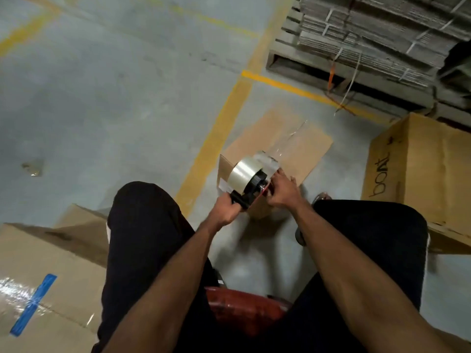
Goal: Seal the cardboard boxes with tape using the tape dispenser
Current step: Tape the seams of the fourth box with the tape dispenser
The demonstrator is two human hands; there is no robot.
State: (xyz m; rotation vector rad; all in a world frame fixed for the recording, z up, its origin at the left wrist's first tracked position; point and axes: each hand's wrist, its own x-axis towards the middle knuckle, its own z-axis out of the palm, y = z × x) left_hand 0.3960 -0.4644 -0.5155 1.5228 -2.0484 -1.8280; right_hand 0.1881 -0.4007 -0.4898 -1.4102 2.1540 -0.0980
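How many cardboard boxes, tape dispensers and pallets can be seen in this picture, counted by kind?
Cardboard boxes: 3, the small box under the hands, the printed box on the right, the taped box on the left
Tape dispensers: 1, the tape dispenser
Pallets: 1, the pallet loaded with flat cardboard
Total: 5

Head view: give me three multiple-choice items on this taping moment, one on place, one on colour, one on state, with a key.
1. Where is the box being taped?
A. On the floor between the person's knees
B. On the pallet
C. On a table

2. What colour is the tape strip on the near-left box?
A. Red
B. Blue
C. Green

3. What does the left hand do?
A. Hangs idle
B. Presses a flap
C. Grips the tape dispenser handle

Key: A, the small box sits on the floor; B, the strip is blue; C, the left hand wraps the tape dispenser handle.
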